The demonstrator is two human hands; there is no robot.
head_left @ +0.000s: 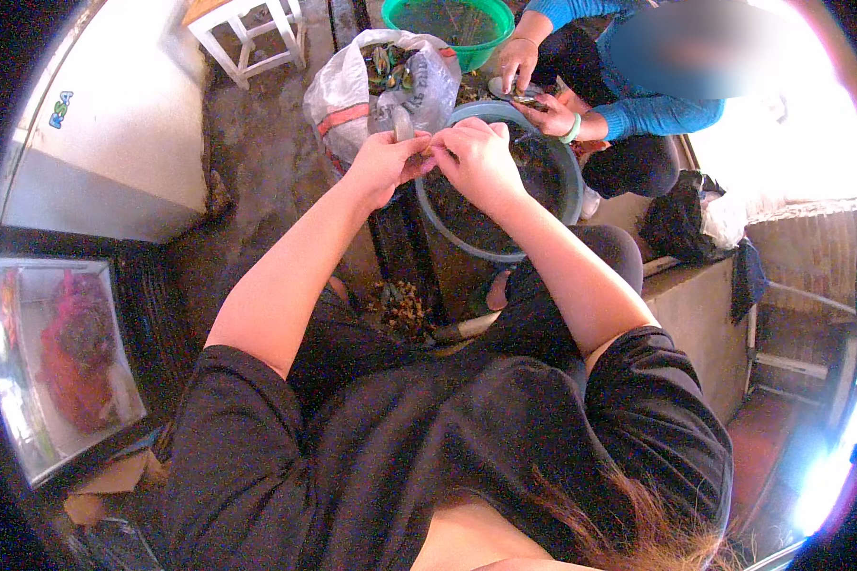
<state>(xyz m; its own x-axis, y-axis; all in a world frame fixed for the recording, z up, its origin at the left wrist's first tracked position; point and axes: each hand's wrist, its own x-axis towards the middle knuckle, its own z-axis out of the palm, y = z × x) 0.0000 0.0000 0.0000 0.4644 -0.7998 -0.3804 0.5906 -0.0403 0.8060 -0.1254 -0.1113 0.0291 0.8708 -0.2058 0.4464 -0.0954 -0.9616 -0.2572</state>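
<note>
My left hand [383, 169] is closed around a pale, narrow mussel shell [403, 124] whose tip sticks up past the fingers. Against it, my right hand [481, 162] has its fingers bent in a pinch; a small orange bit shows between the two hands, too small to name. Both hands are over the left rim of a blue-grey basin [573, 181] with dark contents. Just beyond my left hand stands a white plastic sack [338, 81] with dark, green-edged mussels [388, 68] in it.
Across the basin sits a person in a blue sleeve [652, 119], both hands on a dark shell [533, 102]. A green basin [502, 33] stands behind the sack. A white-legged stool [248, 43] is at far left. Small brown debris [405, 309] lies between my feet.
</note>
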